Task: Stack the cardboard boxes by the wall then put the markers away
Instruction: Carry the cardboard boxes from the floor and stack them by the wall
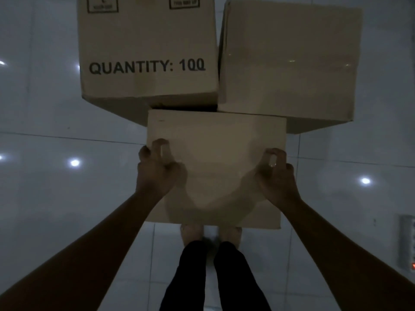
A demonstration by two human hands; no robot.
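Your left hand [157, 169] and right hand [277, 173] curl their fingers over the side edges of the small cardboard box [215, 167], held above the tiled floor [67, 198] just before two larger boxes [148, 52].

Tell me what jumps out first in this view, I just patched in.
The plain box at centre, gripped by the left hand and right hand at its sides. Behind it on the tiled floor stand two bigger boxes: the printed box reading QUANTITY: 100, upper left, and the taped box, upper right.
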